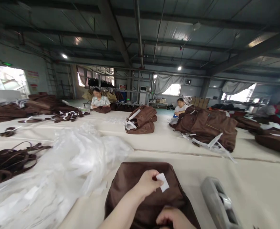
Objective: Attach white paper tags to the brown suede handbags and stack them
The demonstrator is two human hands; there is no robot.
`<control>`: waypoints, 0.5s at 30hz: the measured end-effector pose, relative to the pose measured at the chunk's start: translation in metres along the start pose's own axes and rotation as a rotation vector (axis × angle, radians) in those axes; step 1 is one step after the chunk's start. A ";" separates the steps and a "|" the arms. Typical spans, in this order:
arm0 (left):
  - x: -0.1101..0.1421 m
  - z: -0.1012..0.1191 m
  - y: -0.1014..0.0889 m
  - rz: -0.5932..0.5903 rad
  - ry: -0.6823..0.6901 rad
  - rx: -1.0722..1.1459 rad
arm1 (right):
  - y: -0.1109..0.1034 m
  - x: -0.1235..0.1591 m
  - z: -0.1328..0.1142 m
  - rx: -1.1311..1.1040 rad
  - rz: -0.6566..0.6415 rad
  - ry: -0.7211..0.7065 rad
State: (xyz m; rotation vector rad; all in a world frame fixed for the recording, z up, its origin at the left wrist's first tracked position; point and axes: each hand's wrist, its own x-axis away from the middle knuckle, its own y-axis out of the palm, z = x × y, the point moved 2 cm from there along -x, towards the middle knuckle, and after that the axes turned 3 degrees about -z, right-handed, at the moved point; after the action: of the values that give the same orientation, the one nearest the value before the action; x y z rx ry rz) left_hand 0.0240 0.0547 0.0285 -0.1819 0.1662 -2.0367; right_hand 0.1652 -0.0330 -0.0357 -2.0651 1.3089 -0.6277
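Note:
A dark brown bag (140, 170), seemingly leather, lies on the pale table just in front of me. Over its upper part, my left hand (149, 184) is closed, pinching a small white paper slip (163, 183) between thumb and fingers. Lower down, at the bottom edge of the view, my right hand (173, 218) rests at the bag with its fingers curled in. Whatever those fingers grip, if anything, is hidden, and the hand is slightly blurred.
Right of the bag stands a grey tape dispenser (221, 203). Clear plastic bags (80, 159) are heaped on the left, beside brown straps (13, 162). Farther back are brown bags (142, 119), a larger brown pile (206, 125) and seated co-workers (100, 101).

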 end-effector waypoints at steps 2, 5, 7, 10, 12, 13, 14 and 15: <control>0.002 -0.013 0.003 -0.005 -0.017 0.019 | -0.012 0.016 0.013 0.001 0.221 0.147; 0.006 -0.022 0.002 -0.041 -0.040 0.021 | -0.024 0.031 0.036 0.032 0.441 0.362; 0.008 -0.021 0.000 -0.064 -0.058 0.015 | -0.027 0.034 0.046 0.063 0.505 0.436; 0.010 -0.016 -0.003 -0.092 -0.048 -0.034 | -0.025 0.031 0.043 0.118 0.497 0.448; 0.013 -0.012 -0.006 -0.106 -0.026 -0.060 | -0.021 0.027 0.033 0.156 0.420 0.426; 0.014 -0.010 -0.008 -0.116 -0.023 -0.069 | -0.020 0.025 0.026 0.187 0.377 0.427; 0.017 -0.009 -0.010 -0.133 -0.030 -0.089 | -0.018 0.023 0.020 0.232 0.340 0.437; 0.021 -0.010 -0.013 -0.164 -0.048 -0.121 | -0.016 0.020 0.015 0.290 0.312 0.451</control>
State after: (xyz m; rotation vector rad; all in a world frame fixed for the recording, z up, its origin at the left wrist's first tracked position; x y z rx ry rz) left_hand 0.0015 0.0424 0.0228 -0.3294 0.2514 -2.1843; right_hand 0.1932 -0.0427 -0.0337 -1.4946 1.6336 -1.1063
